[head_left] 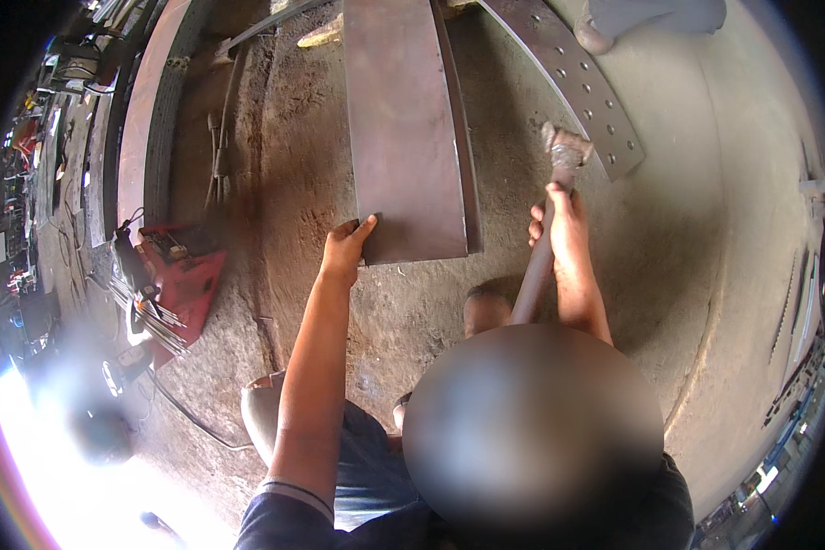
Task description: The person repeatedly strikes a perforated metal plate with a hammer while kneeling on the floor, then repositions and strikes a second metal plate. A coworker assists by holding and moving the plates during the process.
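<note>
A long brown steel beam [403, 137] runs away from me across the middle, its near end cut square. My left hand [345, 247] grips the left edge of that near end, thumb on top and the other fingers partly hidden below. In my right hand [564, 229] is a hammer [534, 273], held upright by its thick handle close under the head. The worn hammer head [566, 147] is in the air to the right of the beam, apart from it. A large blurred round patch hides the lower end of the handle.
A steel plate with several holes [596, 92] lies at the far right, near another person's foot [593, 32]. Stacked long steel pieces [160, 119] stand at the left. Nearer is a red tray [192, 293] with thin rods [151, 312]; a cable [192, 417] crosses the floor.
</note>
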Demonstrator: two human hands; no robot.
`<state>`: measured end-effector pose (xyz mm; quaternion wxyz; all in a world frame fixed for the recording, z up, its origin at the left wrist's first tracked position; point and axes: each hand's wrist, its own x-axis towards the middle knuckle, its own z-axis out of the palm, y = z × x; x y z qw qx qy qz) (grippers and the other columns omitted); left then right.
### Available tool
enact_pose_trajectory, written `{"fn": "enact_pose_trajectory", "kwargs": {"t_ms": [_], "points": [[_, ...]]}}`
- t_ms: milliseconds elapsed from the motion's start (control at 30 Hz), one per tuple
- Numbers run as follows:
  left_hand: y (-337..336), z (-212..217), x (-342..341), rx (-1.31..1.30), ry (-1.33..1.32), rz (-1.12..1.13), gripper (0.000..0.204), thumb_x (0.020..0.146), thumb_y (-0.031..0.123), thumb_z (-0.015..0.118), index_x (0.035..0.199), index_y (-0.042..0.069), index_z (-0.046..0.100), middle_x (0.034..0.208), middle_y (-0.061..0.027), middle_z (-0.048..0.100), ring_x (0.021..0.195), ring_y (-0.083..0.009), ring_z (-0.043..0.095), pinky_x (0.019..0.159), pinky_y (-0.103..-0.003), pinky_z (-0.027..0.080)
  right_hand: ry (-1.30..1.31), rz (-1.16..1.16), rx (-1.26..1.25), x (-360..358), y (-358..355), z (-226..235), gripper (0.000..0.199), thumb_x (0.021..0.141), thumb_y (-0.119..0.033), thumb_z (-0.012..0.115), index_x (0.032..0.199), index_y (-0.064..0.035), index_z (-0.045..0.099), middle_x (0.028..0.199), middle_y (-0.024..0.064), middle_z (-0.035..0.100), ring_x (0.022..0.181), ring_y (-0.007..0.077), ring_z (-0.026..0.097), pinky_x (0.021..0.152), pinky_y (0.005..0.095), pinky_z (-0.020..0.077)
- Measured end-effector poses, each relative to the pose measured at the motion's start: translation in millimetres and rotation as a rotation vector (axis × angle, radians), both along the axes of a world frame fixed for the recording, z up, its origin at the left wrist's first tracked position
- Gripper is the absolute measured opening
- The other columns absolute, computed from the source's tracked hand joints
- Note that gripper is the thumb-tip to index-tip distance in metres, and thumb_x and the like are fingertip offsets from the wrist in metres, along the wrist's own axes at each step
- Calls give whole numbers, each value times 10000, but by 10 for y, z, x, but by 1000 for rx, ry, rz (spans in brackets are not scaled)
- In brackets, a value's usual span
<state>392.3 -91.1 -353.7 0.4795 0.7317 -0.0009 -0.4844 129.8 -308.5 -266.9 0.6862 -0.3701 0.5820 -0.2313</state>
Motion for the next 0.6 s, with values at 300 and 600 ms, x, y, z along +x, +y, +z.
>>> {"fn": "enact_pose_trajectory", "kwargs": {"t_ms": [300,600], "points": [[0,26,26,-17,13,6,676,896,352,771,1305,-141,555,1245,-198,646,1141,-258,611,993,-361,460,12,345,214,315,280,-351,364,980,-370,608,1180,-105,457,713,33,584,488,135,542,447,324,479],[48,11,57,-37,39,-73,696,917,403,738,1333,-120,544,1254,-187,642,1155,-249,598,985,-357,462,60,-39,-71,55,23,9,380,963,-424,596,1146,-123,454,703,17,539,474,118,500,433,305,438]]}}
